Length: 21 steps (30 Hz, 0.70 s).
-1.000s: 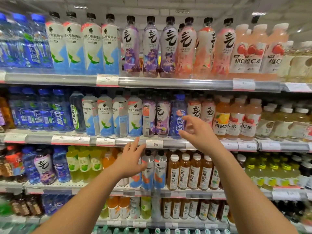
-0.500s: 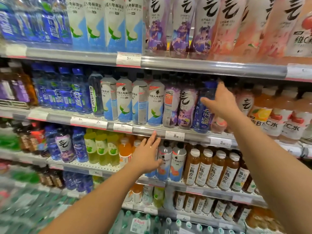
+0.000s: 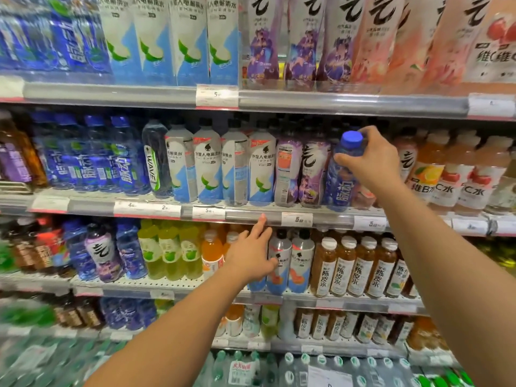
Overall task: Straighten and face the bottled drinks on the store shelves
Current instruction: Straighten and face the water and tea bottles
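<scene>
we note the right hand (image 3: 371,163) curled round the neck and shoulder of the blue bottle (image 3: 342,177), thumb on the near side, fingers wrapped behind, just under the blue cap. the bottle stands at the front edge of the middle shelf (image 3: 251,212), between a purple bottle (image 3: 314,174) and a pink bottle (image 3: 363,195) that is partly hidden behind the wrist. the left hand (image 3: 251,255) is spread and holds nothing, one fingertip at the shelf rail. risks, in our judgement: the grip is high, so a lift or twist could swing the base into the neighbours and topple them; the forearm could drag the pink bottle forward off the edge; the free hand is too low to steady anything.
</scene>
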Motion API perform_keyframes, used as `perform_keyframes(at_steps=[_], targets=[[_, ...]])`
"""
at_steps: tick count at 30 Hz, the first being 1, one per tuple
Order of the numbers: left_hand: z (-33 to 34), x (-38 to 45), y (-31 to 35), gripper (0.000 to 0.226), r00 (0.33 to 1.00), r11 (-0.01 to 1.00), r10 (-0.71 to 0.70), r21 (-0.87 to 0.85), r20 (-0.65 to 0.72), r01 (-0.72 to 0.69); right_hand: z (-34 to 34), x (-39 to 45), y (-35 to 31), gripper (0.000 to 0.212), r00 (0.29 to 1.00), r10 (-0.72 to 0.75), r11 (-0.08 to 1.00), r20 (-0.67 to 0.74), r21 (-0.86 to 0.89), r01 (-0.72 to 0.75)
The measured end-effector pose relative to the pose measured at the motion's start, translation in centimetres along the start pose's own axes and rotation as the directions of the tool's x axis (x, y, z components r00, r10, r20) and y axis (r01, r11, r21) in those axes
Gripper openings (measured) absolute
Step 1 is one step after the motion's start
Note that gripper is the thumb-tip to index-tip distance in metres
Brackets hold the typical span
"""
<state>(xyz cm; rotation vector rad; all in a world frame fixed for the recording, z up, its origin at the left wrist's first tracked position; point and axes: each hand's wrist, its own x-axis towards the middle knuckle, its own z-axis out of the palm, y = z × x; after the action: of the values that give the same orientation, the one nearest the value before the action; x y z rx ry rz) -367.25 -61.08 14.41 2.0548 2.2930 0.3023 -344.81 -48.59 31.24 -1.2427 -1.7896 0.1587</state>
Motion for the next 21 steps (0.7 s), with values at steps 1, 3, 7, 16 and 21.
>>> perform_keyframes(at_steps=[1,3,7,16,21], targets=[[-0.1,0.0,-0.1,0.081,1.000,1.000,0.001,0.001,-0.002,-0.001,0.0,-0.3,0.0,0.054,1.000,-0.004,1.000,0.003,0.010,0.004],[0.0,0.0,-0.1,0.079,1.000,1.000,0.001,0.004,-0.004,-0.001,0.0,-1.0,-0.1,0.053,1.000,-0.003,0.999,0.013,0.035,0.002],[0.2,0.5,0.2,0.075,1.000,1.000,-0.008,-0.005,-0.016,0.008,-0.7,-1.6,-0.1,0.054,1.000,0.023,0.998,0.000,0.056,-0.023],[-0.3,0.5,0.6,0.070,0.999,0.999,-0.033,-0.021,0.017,0.034,-2.5,-4.3,0.7,0.054,0.994,-0.029,0.986,-0.104,0.159,0.045],[-1.2,0.0,1.0,0.067,0.999,0.995,-0.019,-0.103,-0.028,0.016,-4.0,-7.1,-0.4,0.051,0.983,-0.151,0.954,-0.102,0.247,0.172]])
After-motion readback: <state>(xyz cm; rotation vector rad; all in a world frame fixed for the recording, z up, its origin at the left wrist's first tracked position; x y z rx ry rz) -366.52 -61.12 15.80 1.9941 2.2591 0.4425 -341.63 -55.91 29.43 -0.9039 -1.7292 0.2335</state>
